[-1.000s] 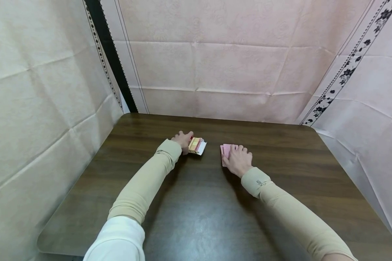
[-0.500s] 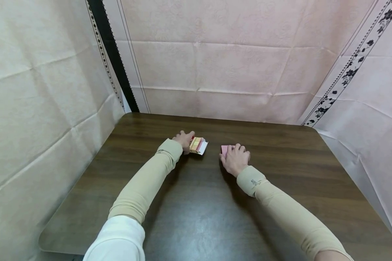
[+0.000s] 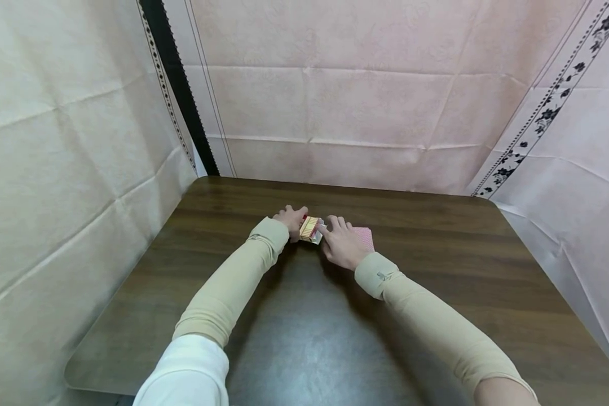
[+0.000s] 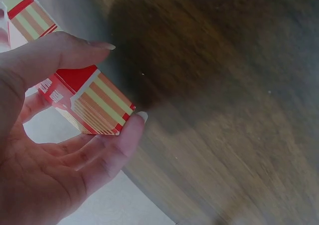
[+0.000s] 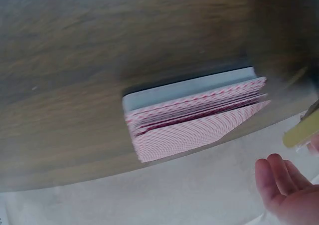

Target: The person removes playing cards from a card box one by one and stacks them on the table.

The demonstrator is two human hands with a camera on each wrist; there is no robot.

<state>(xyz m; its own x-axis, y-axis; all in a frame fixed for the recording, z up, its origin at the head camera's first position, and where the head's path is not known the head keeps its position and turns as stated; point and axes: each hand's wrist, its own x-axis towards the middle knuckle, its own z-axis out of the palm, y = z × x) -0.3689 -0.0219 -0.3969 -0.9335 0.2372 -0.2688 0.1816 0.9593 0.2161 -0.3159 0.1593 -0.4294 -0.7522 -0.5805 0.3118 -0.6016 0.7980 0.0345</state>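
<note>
My left hand (image 3: 290,221) grips a small cardboard card box (image 3: 309,228) striped in red and yellow, its thumb on one side and fingers round the other. In the left wrist view the box (image 4: 102,105) is tilted above the table. Its white end flap points toward my right hand (image 3: 341,243), whose thumb and fingertips are at that flap, fingers fairly straight; whether they touch it is unclear. A deck of playing cards (image 3: 363,237) with pink patterned backs lies beside and partly behind my right hand. In the right wrist view the deck (image 5: 194,117) is slightly fanned.
Both hands work over the far middle of a dark wooden table (image 3: 304,316) with rounded corners. Pale cloth hangings (image 3: 335,113) stand behind it and along both sides. A black strip (image 3: 182,90) runs down the back left corner.
My right hand has left the deck of cards and moved left to the box's flap; the deck stays on the table. The left hand still holds the box, shifted slightly right in view.
</note>
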